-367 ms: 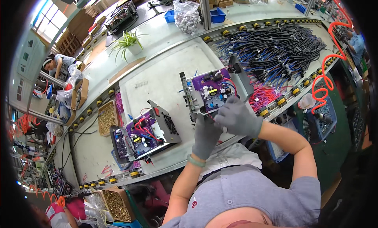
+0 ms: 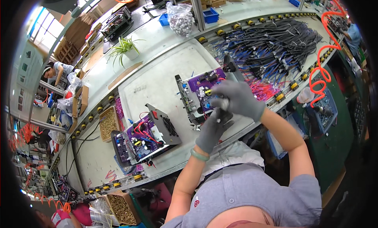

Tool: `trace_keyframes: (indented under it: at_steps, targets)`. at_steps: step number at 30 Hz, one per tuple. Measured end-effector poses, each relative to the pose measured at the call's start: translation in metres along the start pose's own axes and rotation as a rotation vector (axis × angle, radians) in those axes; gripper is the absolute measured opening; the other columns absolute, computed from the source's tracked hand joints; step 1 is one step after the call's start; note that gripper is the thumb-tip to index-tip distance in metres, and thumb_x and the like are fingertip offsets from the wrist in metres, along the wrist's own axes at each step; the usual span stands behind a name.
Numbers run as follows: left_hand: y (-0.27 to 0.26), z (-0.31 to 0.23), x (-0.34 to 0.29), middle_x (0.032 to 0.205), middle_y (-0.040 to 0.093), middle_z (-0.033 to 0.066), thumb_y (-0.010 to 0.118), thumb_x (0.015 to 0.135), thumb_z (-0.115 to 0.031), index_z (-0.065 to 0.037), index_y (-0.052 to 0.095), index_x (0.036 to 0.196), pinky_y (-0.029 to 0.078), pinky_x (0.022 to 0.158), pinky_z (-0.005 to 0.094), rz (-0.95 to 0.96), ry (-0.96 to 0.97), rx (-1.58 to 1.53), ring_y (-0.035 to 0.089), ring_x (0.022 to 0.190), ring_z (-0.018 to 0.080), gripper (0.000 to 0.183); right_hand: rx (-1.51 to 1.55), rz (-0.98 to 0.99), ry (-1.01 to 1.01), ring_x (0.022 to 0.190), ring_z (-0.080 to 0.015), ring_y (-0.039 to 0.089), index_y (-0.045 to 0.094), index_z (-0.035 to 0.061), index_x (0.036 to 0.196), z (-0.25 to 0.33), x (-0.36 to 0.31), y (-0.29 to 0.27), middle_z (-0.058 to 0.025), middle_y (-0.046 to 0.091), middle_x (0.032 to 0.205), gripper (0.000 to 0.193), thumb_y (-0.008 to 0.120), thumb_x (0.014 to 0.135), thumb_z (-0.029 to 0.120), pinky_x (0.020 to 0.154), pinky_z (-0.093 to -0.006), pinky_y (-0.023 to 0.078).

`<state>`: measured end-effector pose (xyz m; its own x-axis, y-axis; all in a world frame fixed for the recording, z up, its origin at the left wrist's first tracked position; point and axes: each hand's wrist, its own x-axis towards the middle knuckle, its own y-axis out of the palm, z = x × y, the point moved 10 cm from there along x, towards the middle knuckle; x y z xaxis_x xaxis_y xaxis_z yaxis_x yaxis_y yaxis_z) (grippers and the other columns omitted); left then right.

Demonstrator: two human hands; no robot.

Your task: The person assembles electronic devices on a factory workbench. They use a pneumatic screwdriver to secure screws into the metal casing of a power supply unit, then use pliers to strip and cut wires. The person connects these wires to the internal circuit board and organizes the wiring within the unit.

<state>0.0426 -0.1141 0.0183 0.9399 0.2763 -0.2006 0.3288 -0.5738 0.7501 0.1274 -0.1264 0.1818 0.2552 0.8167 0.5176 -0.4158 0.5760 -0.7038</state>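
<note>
Both my hands wear grey gloves and meet over the near edge of an open metal chassis with a purple circuit board [image 2: 202, 86]. My right hand [image 2: 238, 100] pinches a small pale part [image 2: 223, 104] at its fingertips. My left hand [image 2: 214, 127] reaches up from below, fingers touching the same part and the chassis edge. The chassis stands on a white mat [image 2: 153, 84] on the bench. What the part is stays unclear.
A second open chassis with a purple board and red wires [image 2: 143, 137] lies to the left. Black and blue cable bundles [image 2: 271, 47] fill the far right. A box of small screws [image 2: 108, 123], a potted plant [image 2: 126, 49], a bag of parts [image 2: 180, 17] and an orange coiled hose [image 2: 323, 66] stand around. Another person [image 2: 53, 72] works far left.
My right hand has shifted slightly down off the board toward my left hand, and the two now meet at the chassis edge around the small pale part.
</note>
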Motion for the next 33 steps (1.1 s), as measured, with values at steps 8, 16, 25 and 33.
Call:
trace_keyframes:
  at_steps: [8,16,25,33]
  targets:
    - [0.012,-0.021,0.004,0.117,0.060,0.0092,0.050,0.100,-0.026,-0.007,0.055,0.117,0.052,0.088,0.0379,-0.004,0.061,0.836,0.062,0.102,0.0220,0.026,0.092,0.283,0.089,0.085,-0.0299,0.067,0.073,0.0115,0.098,-0.008,0.024,0.069,-0.0113,0.068,0.087,0.024,0.065,0.089,0.032,0.075,-0.0405,0.051]
    - [0.001,-0.091,-0.075,0.069,0.063,0.0126,0.056,0.095,-0.023,-0.002,0.058,0.099,0.051,0.056,0.0406,-0.382,0.191,1.405,0.065,0.061,0.0255,0.022,0.281,0.342,0.050,0.074,-0.0265,0.070,0.072,0.0066,0.102,0.002,0.025,0.073,-0.0127,0.071,0.083,0.022,0.072,0.086,0.023,0.069,-0.0346,0.053]
    - [0.088,-0.190,-0.058,0.094,0.064,0.0112,0.064,0.078,-0.024,-0.005,0.069,0.072,0.046,0.082,0.0436,-0.251,0.593,2.122,0.059,0.090,0.0312,0.020,0.522,0.216,0.147,0.075,-0.0181,0.070,0.064,0.0044,0.113,-0.020,0.019,0.070,-0.0115,0.070,0.083,0.027,0.069,0.091,0.019,0.068,-0.0311,0.053]
    - [0.014,-0.216,0.048,0.113,0.064,0.0099,0.061,0.081,-0.034,-0.004,0.075,0.089,0.044,0.098,0.0385,-0.497,0.378,1.989,0.054,0.114,0.0292,0.034,0.197,0.372,-0.015,0.077,-0.0268,0.069,0.065,0.0143,0.108,0.005,0.015,0.077,-0.0118,0.067,0.080,0.025,0.070,0.085,0.024,0.068,-0.0376,0.052]
